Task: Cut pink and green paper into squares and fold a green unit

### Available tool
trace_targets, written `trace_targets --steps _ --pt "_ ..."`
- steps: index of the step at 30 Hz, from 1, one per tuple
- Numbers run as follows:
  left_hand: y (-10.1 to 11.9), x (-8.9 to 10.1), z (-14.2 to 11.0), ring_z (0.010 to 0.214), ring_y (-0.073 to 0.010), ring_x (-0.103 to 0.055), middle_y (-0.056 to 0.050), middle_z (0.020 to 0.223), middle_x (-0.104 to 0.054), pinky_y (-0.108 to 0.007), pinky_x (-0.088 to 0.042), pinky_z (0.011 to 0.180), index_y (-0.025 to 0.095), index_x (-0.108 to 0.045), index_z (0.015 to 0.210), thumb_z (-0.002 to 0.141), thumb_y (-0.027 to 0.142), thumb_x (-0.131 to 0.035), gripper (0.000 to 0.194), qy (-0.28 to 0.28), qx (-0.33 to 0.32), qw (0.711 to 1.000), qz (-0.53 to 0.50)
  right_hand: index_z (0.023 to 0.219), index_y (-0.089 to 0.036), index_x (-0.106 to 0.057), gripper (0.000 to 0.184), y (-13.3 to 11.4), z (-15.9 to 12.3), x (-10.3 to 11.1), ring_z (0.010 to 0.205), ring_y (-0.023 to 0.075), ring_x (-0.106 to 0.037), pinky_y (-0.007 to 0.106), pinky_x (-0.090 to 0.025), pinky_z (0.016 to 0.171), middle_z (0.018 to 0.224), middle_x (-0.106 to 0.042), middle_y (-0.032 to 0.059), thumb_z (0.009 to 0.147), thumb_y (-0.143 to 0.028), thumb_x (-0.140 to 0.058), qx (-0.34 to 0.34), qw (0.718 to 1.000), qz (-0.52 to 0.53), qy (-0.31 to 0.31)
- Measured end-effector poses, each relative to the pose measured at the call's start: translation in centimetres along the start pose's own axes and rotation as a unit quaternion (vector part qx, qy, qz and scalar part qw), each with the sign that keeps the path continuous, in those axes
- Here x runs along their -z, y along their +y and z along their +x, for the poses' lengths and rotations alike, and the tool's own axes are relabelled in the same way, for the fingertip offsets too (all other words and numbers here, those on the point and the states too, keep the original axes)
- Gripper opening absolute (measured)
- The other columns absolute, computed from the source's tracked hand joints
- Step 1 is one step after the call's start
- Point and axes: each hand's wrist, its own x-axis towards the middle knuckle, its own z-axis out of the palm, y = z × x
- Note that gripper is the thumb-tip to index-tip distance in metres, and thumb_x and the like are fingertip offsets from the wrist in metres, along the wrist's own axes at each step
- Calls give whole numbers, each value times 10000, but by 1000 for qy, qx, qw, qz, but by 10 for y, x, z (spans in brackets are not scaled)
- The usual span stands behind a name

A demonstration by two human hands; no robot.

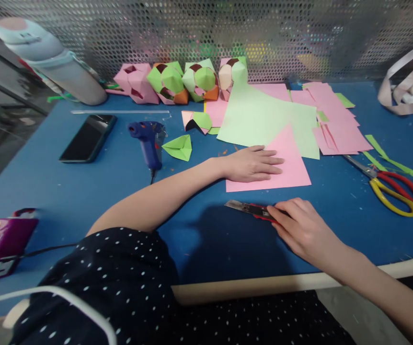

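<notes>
My left hand point(251, 164) lies flat, fingers stretched out, on a sheet of pink paper point(292, 175) with a pointed upper corner. Part of that sheet is hidden under the hand. A larger pale green sheet point(267, 115) lies just behind it and meets its upper edge. In my right hand point(300, 227) is a utility knife point(253, 209) with a red and black handle. Its metal blade is out and points left, a little in front of the pink sheet and apart from it.
Behind lie folded paper shapes point(168, 81) and pink sheets point(336, 115). Scissors point(395, 189) and green strips point(389, 155) are on the right. A blue glue gun point(149, 143), folded green piece point(179, 147), phone point(88, 138), bottle point(53, 60) and purple box point(5, 244) stand or lie leftward.
</notes>
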Motion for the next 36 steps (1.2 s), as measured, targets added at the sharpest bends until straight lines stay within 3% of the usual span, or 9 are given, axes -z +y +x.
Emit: trace_targets --steps 10,15,20,25,27,29,30,33,36 --pt "0 -3 -2 1516 -228 -273 -20 1604 -368 -433 -161 1248 270 -496 1462 1059 395 -390 436 36 -9 999 1 1269 -200 -618 290 78 -69 58 1048 234 -607 419 -487 887 1172 -685 85 1003 -229 -507 -55 992 -27 -108" --pt "-2 -9 -2 1405 -267 -475 -119 1476 -541 -476 -383 1160 191 -608 1348 1038 347 -463 376 140 -49 989 -3 1188 -195 -680 303 117 -95 70 1164 295 -617 490 -500 985 1267 -667 119 995 -269 -458 -142 980 -108 -91" --pt "-1 -4 -4 1238 -282 -625 -190 1342 -640 -487 -538 1015 137 -644 1280 996 249 -537 323 263 -67 962 -25 1236 -154 -676 373 127 -63 78 1263 328 -574 534 -456 1074 1332 -639 151 988 -323 -454 -172 976 -122 -59" --pt "-1 1 -11 1231 -253 -630 -203 1338 -634 -445 -568 999 135 -649 1257 990 164 -515 300 322 -16 944 -77 1249 -201 -672 372 130 -6 68 1220 317 -600 531 -449 1067 1298 -670 113 954 -367 -517 -206 977 24 -51" --pt "1 0 -12 1246 -242 -623 -189 1330 -640 -425 -565 1014 150 -661 1233 993 145 -494 292 332 1 938 -98 1243 -242 -670 380 129 13 55 1124 291 -652 497 -492 1011 1230 -701 94 928 -429 -570 -271 949 159 -18" --pt "5 -1 -12 1260 -239 -614 -180 1338 -636 -414 -560 1027 158 -669 1209 991 125 -485 287 340 6 933 -116 1299 -245 -626 454 126 29 40 1034 261 -685 442 -541 923 1199 -703 105 906 -470 -601 -335 884 325 26" --pt "7 -2 -11 1269 -240 -608 -180 1347 -629 -409 -557 1031 159 -668 1205 987 114 -491 284 343 5 931 -122 1354 -230 -579 520 124 36 33 985 248 -694 417 -563 857 1176 -702 116 898 -478 -609 -345 869 353 38" --pt "16 -3 -10 1278 -241 -600 -188 1362 -613 -392 -564 1020 163 -638 1242 970 84 -527 305 349 -18 930 -114 1456 -178 -465 678 123 50 20 785 186 -670 339 -555 706 972 -711 81 848 -394 -672 -345 859 374 60" --pt "20 -2 -9 1346 -266 -537 -207 1432 -545 -429 -543 1049 178 -582 1310 955 65 -535 375 348 -47 933 -74 1466 -204 -473 727 140 54 28 611 125 -577 273 -501 602 762 -663 -14 782 -286 -705 -328 862 380 67"
